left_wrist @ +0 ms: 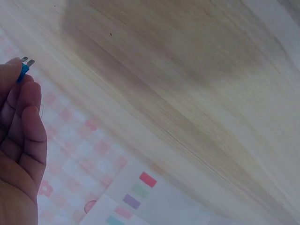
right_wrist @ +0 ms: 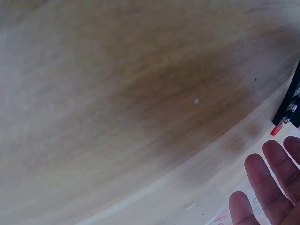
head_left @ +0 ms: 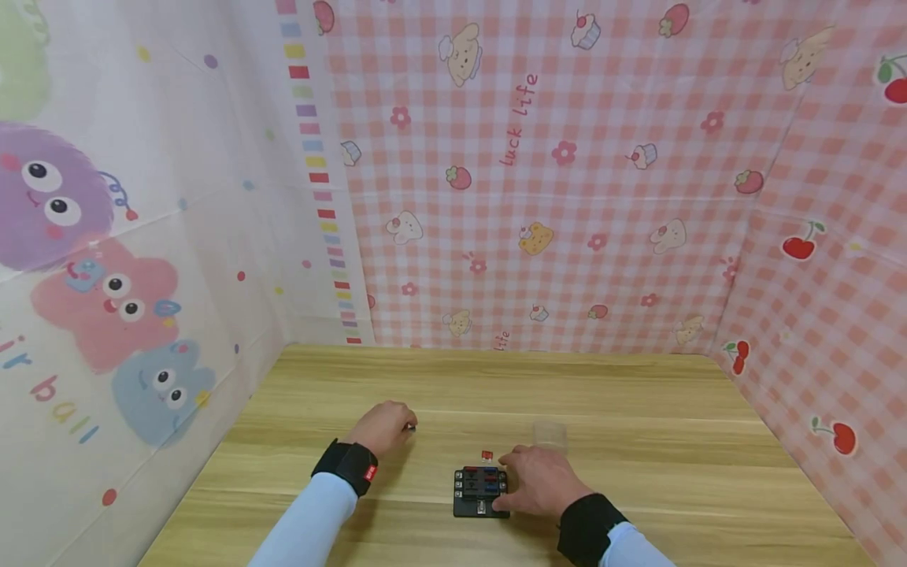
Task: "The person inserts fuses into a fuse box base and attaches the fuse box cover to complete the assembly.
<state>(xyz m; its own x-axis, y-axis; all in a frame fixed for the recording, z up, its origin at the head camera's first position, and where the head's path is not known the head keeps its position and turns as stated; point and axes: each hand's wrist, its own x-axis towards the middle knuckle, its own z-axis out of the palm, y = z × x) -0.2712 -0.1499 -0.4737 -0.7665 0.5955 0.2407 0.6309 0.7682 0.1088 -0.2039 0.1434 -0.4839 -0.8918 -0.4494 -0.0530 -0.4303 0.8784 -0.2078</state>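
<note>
- Nearest the camera, the right hand rests its fingers on the right edge of a small black plastic fuse block set with red and blue fuses, on the pale wooden tabletop; whether those fingers grip it, I cannot tell.
- A loose red fuse lies just beyond the block.
- To the left, the left hand pinches a tiny blue blade fuse by its plastic body, metal prongs outward. It looks light, stiff and slippery, best held by the flat sides.
- Farther right, a clear plastic cup stands.
</note>
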